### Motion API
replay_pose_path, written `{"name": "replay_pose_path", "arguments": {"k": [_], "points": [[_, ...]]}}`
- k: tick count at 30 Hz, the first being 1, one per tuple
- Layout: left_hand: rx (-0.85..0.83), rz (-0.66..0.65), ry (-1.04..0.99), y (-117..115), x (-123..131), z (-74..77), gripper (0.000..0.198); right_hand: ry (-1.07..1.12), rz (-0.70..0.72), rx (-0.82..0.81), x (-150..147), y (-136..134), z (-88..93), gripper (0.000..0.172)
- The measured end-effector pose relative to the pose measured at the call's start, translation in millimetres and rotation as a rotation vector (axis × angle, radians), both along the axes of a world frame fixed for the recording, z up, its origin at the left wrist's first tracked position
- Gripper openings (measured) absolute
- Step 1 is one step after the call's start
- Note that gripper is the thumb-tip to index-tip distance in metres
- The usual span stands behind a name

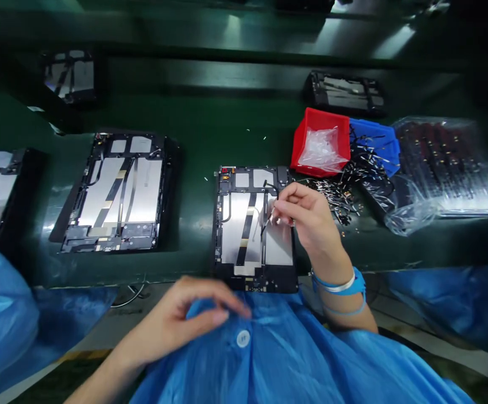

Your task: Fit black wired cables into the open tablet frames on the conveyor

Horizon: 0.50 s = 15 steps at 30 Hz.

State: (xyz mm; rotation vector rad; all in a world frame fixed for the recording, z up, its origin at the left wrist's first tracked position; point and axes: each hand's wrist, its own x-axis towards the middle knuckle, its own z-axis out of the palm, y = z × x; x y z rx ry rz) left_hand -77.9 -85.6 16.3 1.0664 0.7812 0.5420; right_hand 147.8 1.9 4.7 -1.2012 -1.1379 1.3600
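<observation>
Thin black cable [264,217] pinched in the right hand [306,216], directly above the open tablet frame [235,235].

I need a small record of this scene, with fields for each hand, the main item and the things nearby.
Left hand: pinches blue plastic gown above its white button
Right hand: holds thin dark cable over the device
Main item: open black-framed tablet with silver panels
Nearby: red plastic bin, blue plastic bin, loose pile of black cables
</observation>
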Motion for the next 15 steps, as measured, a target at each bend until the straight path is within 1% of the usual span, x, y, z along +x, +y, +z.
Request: {"name": "replay_pose_path", "arguments": {"k": [2,3,4,5,7,9,11,13,15], "points": [[0.224,0.285,0.118,22,18,3.9,0.024,-0.002,-0.010,0.040,-7,-5,4.6,0.017],[0.296,0.373,0.147,33,28,3.2,0.028,-0.013,-0.028,0.069,-10,-8,6.3,0.017],[0.329,0.398,0.143,44,38,1.4,0.029,-0.035,-0.052,0.100,-12,-10,7.5,0.015],[0.328,0.376,0.121,54,47,-0.7,0.025,-0.067,-0.081,0.133,-12,-12,7.9,0.013],[0.263,0.274,0.071,70,61,-4.3,0.010,-0.166,-0.154,0.203,-12,-14,7.0,0.010],[0.214,0.222,0.049,79,67,-5.8,0.012,-0.308,-0.252,0.280,-11,-14,5.1,0.008],[0.233,0.233,0.052,84,70,-5.3,0.013,-0.484,-0.314,0.393,-9,-13,3.8,0.004],[0.290,0.244,0.060,88,71,-3.8,0.015,-0.645,-0.304,0.545,-6,-10,4.0,0.006],[0.339,0.251,0.073,92,71,-2.3,0.016,-0.741,-0.236,0.682,-2,-7,5.5,0.012]]}}
